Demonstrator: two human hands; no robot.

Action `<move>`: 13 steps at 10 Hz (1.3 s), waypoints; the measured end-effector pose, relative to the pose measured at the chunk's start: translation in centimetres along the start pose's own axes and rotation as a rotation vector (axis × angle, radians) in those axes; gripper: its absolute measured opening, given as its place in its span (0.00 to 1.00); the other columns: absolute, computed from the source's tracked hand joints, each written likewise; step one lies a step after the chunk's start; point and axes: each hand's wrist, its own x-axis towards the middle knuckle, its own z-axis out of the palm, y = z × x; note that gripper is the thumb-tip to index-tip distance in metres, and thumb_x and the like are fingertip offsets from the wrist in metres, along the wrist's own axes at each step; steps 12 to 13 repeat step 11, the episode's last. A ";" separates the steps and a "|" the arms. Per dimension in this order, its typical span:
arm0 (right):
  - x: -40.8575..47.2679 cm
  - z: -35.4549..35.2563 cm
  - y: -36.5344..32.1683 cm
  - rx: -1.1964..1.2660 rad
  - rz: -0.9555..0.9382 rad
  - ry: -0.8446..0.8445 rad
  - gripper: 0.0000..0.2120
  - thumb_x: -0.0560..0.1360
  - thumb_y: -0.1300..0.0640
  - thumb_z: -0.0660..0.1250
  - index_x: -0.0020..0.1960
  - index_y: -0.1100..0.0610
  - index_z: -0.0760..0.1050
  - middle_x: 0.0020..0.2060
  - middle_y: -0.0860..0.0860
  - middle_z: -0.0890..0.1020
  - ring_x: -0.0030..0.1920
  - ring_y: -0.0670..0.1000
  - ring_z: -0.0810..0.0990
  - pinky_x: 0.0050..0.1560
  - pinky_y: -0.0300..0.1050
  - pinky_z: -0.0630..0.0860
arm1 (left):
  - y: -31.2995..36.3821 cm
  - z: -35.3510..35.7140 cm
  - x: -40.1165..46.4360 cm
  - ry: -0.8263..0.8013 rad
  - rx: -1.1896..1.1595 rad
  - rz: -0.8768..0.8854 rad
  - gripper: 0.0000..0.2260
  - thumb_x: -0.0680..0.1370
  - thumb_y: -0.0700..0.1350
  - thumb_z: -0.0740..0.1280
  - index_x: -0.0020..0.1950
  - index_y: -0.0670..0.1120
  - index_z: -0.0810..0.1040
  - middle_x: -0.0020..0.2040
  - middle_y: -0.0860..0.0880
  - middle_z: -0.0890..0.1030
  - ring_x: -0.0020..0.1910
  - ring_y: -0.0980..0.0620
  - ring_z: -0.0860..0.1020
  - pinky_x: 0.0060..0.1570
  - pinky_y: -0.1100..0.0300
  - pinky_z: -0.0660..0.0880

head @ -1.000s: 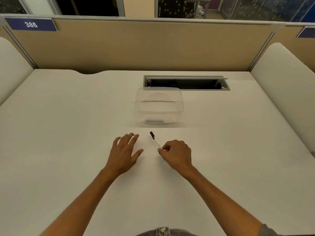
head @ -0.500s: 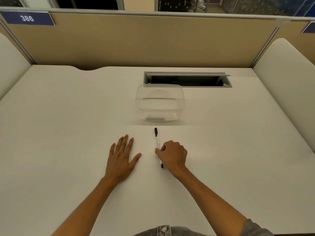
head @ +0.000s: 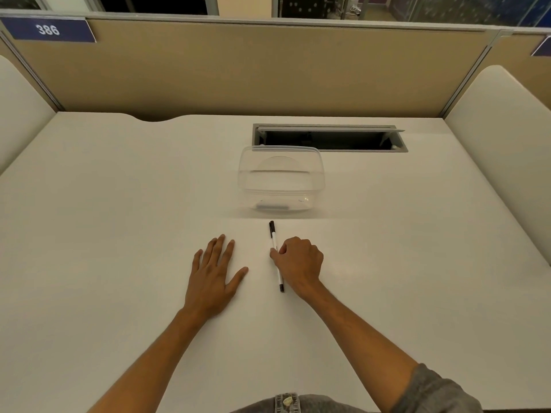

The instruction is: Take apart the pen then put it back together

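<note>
A white pen with a black cap and a black rear end lies on the white desk, pointing away from me. My right hand has its fingers curled and pinches the pen's middle between thumb and fingertips. My left hand lies flat on the desk, palm down, fingers straight, a short way left of the pen and apart from it. The pen is in one piece, cap on.
A clear plastic container stands just beyond the pen. Behind it, a rectangular cable opening is cut into the desk. A tan partition closes the far side, with white side panels left and right.
The right hand turned the pen from a slant to point straight away and slid it nearer, so its rear end now shows below the hand. The left hand flattened and stayed in place.
</note>
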 end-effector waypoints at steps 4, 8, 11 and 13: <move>0.4 0.1 0.1 0.008 -0.008 -0.009 0.15 0.72 0.45 0.68 0.35 0.56 0.78 0.33 0.51 0.82 0.36 0.55 0.80 0.39 0.44 0.72 | 0.0 0.0 -0.1 0.018 -0.006 0.002 0.33 0.76 0.66 0.44 0.78 0.51 0.53 0.79 0.48 0.53 0.78 0.50 0.50 0.75 0.48 0.49; 0.4 0.0 0.2 0.022 -0.009 0.014 0.19 0.70 0.42 0.66 0.33 0.57 0.77 0.30 0.50 0.81 0.31 0.52 0.77 0.34 0.43 0.70 | -0.1 0.1 0.0 0.007 0.007 -0.001 0.33 0.77 0.66 0.45 0.78 0.51 0.53 0.79 0.48 0.54 0.78 0.51 0.50 0.75 0.48 0.48; -0.2 -1.9 0.7 0.156 -0.114 0.164 0.15 0.73 0.40 0.65 0.46 0.52 0.75 0.37 0.45 0.80 0.37 0.50 0.80 0.39 0.44 0.70 | 0.4 -0.7 0.1 -0.006 0.043 -0.018 0.38 0.74 0.69 0.39 0.77 0.49 0.57 0.78 0.46 0.57 0.77 0.48 0.54 0.74 0.48 0.51; -0.2 -1.9 0.7 0.156 -0.114 0.164 0.15 0.73 0.40 0.65 0.46 0.52 0.75 0.37 0.45 0.80 0.37 0.50 0.80 0.39 0.44 0.70 | 0.4 -0.7 0.1 -0.006 0.043 -0.018 0.38 0.74 0.69 0.39 0.77 0.49 0.57 0.78 0.46 0.57 0.77 0.48 0.54 0.74 0.48 0.51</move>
